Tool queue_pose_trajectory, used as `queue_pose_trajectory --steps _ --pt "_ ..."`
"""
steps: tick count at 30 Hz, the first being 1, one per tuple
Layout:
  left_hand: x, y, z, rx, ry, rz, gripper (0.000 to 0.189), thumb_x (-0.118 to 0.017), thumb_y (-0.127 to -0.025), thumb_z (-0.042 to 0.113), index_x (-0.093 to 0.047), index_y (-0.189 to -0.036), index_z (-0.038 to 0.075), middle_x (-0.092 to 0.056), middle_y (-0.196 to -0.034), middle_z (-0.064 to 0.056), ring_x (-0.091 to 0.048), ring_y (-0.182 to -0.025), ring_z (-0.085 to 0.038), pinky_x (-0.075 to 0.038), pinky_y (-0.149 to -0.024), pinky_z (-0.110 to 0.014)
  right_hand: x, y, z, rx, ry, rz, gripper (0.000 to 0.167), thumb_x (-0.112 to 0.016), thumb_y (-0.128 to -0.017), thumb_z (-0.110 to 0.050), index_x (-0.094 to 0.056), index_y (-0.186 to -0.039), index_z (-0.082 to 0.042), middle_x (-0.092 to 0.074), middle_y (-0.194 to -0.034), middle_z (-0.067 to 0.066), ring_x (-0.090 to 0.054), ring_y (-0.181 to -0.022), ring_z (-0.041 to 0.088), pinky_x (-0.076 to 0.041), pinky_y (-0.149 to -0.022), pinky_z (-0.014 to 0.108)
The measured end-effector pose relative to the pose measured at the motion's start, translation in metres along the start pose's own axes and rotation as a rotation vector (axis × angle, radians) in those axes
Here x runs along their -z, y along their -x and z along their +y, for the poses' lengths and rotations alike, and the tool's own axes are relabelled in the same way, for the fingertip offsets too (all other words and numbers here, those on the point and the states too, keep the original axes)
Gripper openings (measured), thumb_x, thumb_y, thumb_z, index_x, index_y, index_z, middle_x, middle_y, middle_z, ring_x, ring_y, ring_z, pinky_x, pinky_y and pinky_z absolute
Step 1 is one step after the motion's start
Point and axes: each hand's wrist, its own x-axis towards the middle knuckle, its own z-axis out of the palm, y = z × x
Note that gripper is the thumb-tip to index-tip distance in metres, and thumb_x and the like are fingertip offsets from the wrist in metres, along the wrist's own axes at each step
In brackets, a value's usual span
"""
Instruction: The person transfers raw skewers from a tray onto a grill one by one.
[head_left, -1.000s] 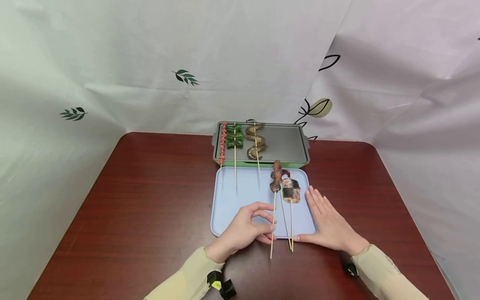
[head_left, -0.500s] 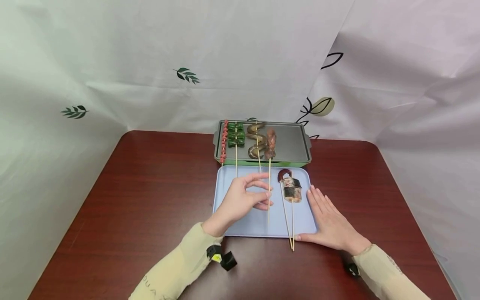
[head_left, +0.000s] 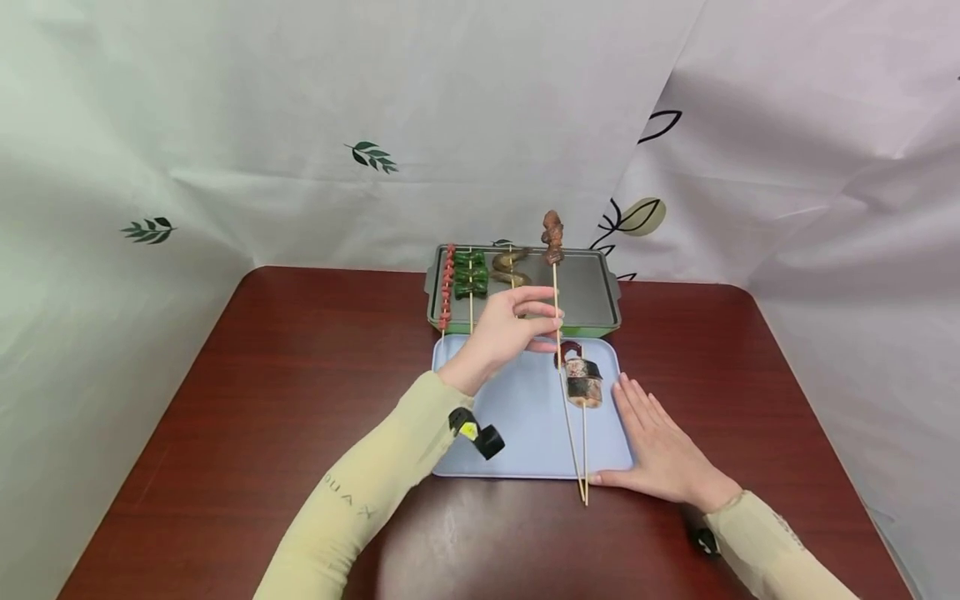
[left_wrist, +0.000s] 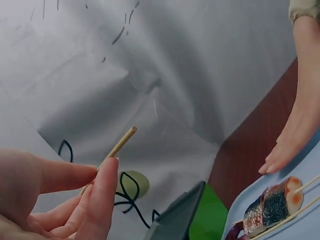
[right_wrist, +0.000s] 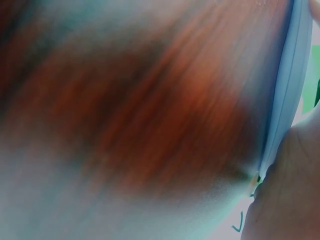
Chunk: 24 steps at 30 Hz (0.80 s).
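In the head view my left hand [head_left: 517, 325] pinches the stick of a brown meat skewer [head_left: 552, 237], whose meat end stands over the back right part of the grill pan [head_left: 588, 287]. The left wrist view shows thumb and fingers on the bare stick [left_wrist: 122, 142]. My right hand [head_left: 667, 450] lies flat with straight fingers at the right edge of the blue tray [head_left: 510, 425]. On that tray are a skewer of black-banded pieces [head_left: 583, 382] and a dark red curled skewer [head_left: 567, 348], their sticks crossing over the front rim.
At the pan's left lie a skewer of small red pieces [head_left: 447, 287], a green pepper-like skewer [head_left: 470, 275] and a shrimp skewer [head_left: 512, 267], partly hidden by my left hand. A pale patterned cloth [head_left: 480, 125] rises behind the dark red table [head_left: 322, 375].
My left hand has carried the meat skewer from over the tray forward to the pan, then farther up and slightly right. The right hand stays at the tray's edge.
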Motion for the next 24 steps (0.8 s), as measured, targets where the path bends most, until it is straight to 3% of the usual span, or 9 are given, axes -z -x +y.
queue_pose_trajectory --steps 3,7,14,19,24 --pt "-0.002 -0.014 -0.005 0.029 0.008 0.014 0.047 -0.067 -0.094 -0.009 -0.058 -0.139 0.000 -0.065 -0.121 -0.028 -0.071 -0.089 -0.025 -0.064 -0.075 -0.037 0.000 0.000 0.000 -0.003 0.000 -0.003 0.132 -0.064 -0.075 -0.085 -0.017 -0.159 0.005 -0.009 -0.167 0.022 -0.013 -0.152 0.040 -0.015 -0.124 0.050" --pt "-0.003 -0.028 -0.015 0.086 -0.013 0.043 0.047 -0.067 -0.094 -0.010 -0.057 -0.139 -0.003 -0.065 -0.123 -0.029 -0.072 -0.093 -0.030 -0.064 -0.072 -0.034 0.000 0.001 0.000 -0.003 0.001 -0.004 0.132 -0.064 -0.075 -0.085 -0.018 -0.159 0.006 -0.010 -0.167 0.022 -0.013 -0.152 0.040 -0.015 -0.124 0.050" --pt "0.000 -0.034 -0.024 0.176 -0.066 0.103 0.049 -0.065 -0.095 -0.010 -0.053 -0.142 -0.005 -0.067 -0.121 -0.026 -0.065 -0.110 -0.044 -0.064 -0.068 -0.031 0.000 0.000 -0.001 0.007 0.005 0.002 0.132 -0.065 -0.075 -0.084 -0.018 -0.159 0.006 -0.011 -0.166 0.023 -0.014 -0.151 0.041 -0.015 -0.124 0.049" --pt "0.000 -0.036 -0.026 0.192 -0.142 0.158 0.045 -0.065 -0.093 -0.011 -0.056 -0.138 -0.007 -0.071 -0.110 -0.025 -0.073 -0.087 -0.033 -0.063 -0.065 -0.029 0.001 0.001 -0.002 0.004 -0.001 0.002 0.132 -0.066 -0.075 -0.083 -0.019 -0.159 0.007 -0.011 -0.166 0.023 -0.014 -0.151 0.041 -0.016 -0.124 0.051" --pt "-0.001 -0.038 -0.026 0.188 -0.215 0.190 0.046 -0.065 -0.092 -0.011 -0.059 -0.137 -0.004 -0.073 -0.100 -0.022 -0.068 -0.062 -0.017 -0.063 -0.061 -0.027 0.001 0.001 -0.001 0.006 0.001 0.004 0.132 -0.066 -0.075 -0.083 -0.019 -0.158 0.007 -0.011 -0.166 0.023 -0.015 -0.151 0.041 -0.015 -0.124 0.050"
